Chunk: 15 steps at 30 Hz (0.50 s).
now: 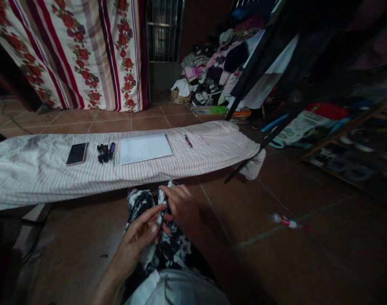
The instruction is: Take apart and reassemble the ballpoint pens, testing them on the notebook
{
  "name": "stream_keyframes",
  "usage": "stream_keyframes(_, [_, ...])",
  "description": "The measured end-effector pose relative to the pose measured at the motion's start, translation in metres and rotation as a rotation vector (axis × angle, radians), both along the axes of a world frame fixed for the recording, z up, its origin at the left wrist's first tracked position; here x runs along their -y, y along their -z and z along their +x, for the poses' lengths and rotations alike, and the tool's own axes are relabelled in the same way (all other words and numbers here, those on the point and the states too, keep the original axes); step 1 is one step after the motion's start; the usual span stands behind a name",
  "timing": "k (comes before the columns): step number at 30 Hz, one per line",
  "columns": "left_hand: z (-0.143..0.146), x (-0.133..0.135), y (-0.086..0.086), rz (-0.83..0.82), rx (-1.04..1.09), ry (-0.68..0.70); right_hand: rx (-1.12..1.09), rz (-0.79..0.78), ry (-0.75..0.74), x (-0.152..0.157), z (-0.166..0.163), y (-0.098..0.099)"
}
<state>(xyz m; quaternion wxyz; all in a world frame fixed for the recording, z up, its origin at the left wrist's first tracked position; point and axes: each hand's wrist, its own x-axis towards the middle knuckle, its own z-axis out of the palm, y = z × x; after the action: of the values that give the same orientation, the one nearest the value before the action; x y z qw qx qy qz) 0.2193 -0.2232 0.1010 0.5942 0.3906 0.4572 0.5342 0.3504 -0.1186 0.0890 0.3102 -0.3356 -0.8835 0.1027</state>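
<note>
My hands are together over my lap, in front of a long board covered in pink-striped cloth [53,180]. A slim white marker [161,214] stands between them, partly hidden by my fingers. My left hand [142,226] pinches its lower part, and my right hand [182,207] wraps around its upper part. Black-and-white patterned trousers [149,250] lie under both hands. On the board are a dark smartphone [77,153], a bunch of several dark pens [105,152], a spiral notepad [145,149] and a single pen [187,140].
A white and red marker-like object [285,220] lies on the brown tile floor to the right. Beyond the board hang a floral striped curtain [76,55] and a heap of clothes [212,72]. A dark rack [276,84] and a wooden shelf [339,152] stand at the right.
</note>
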Motion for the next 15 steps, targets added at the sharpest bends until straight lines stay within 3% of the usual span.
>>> stream_keyframes(9, [-0.004,0.008,0.010,0.088,-0.393,0.086,-0.159,0.161,-0.136,-0.006,0.000,0.018])
stream_keyframes(15, [-0.006,0.009,0.013,0.077,-0.516,0.037,-0.152,0.120,-0.082,-0.010,-0.005,0.021])
